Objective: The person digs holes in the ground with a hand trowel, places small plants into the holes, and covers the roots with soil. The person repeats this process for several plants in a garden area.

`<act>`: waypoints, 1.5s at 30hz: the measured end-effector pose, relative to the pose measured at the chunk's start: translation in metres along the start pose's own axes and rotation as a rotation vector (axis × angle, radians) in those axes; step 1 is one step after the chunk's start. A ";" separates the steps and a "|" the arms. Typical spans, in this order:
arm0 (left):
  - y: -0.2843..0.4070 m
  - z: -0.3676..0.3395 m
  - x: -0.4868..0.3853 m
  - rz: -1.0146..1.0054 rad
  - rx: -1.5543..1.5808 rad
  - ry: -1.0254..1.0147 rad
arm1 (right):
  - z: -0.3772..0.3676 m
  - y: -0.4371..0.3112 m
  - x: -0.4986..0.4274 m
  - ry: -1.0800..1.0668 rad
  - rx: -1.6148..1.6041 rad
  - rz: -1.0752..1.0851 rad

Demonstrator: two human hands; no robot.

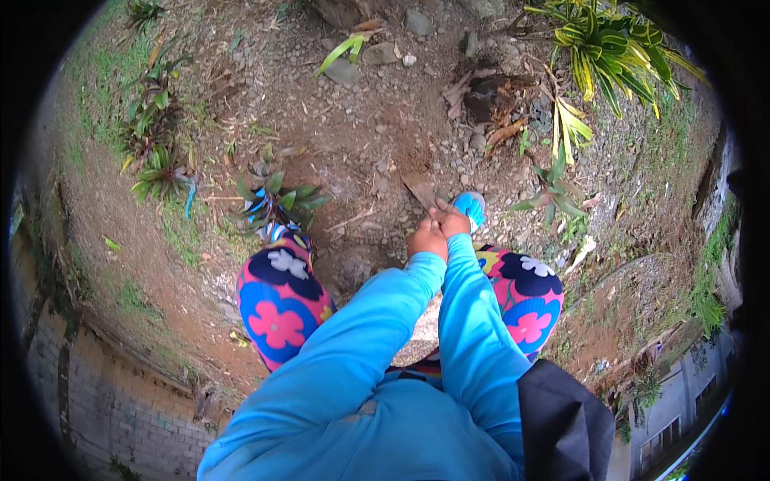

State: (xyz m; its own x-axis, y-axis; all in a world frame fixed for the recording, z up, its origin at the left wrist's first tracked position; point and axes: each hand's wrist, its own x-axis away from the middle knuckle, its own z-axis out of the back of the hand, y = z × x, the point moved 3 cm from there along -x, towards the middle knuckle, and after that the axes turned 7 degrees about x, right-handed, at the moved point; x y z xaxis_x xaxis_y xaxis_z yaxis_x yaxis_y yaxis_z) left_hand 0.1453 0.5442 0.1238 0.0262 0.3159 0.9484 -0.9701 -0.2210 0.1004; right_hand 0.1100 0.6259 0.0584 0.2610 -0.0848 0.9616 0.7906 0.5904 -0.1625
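Both hands meet low over stony soil, between my bent knees. My left hand (pixel 428 239) is closed around the grip of a hand tool whose flat, dirt-coloured blade (pixel 419 190) points up and left to the ground. My right hand (pixel 451 219) presses against the left one, its fingers lying over the grip as well. The grip itself is hidden by the fingers. Loose brown soil (pixel 415 157) lies just beyond the blade's tip. Beside my right hand shows a blue sandal (pixel 471 207) on my foot.
A small leafy plant (pixel 280 201) stands over my other foot. Another young plant (pixel 552 191) grows to the right. Beyond the hands are a rotten stump (pixel 496 99), stones (pixel 380 54) and a yellow-green croton (pixel 601 51). A block wall (pixel 129 415) runs at lower left.
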 end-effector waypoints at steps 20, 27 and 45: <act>-0.039 0.073 -0.042 -0.266 0.010 -0.201 | -0.072 -0.026 0.055 0.370 -0.113 -0.069; -0.020 0.022 -0.005 -0.091 -0.056 -0.007 | -0.035 0.007 0.023 0.096 -0.366 -0.041; -0.032 0.068 -0.070 -0.187 0.039 -0.328 | -0.075 -0.041 0.042 0.416 0.004 -0.055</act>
State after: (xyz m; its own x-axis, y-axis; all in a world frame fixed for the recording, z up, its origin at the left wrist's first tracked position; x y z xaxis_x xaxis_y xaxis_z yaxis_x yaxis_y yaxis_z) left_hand 0.1913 0.4662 0.0748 0.2837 0.0437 0.9579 -0.9316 -0.2241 0.2862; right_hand 0.1304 0.5380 0.0884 0.4209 -0.4327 0.7973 0.8074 0.5792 -0.1119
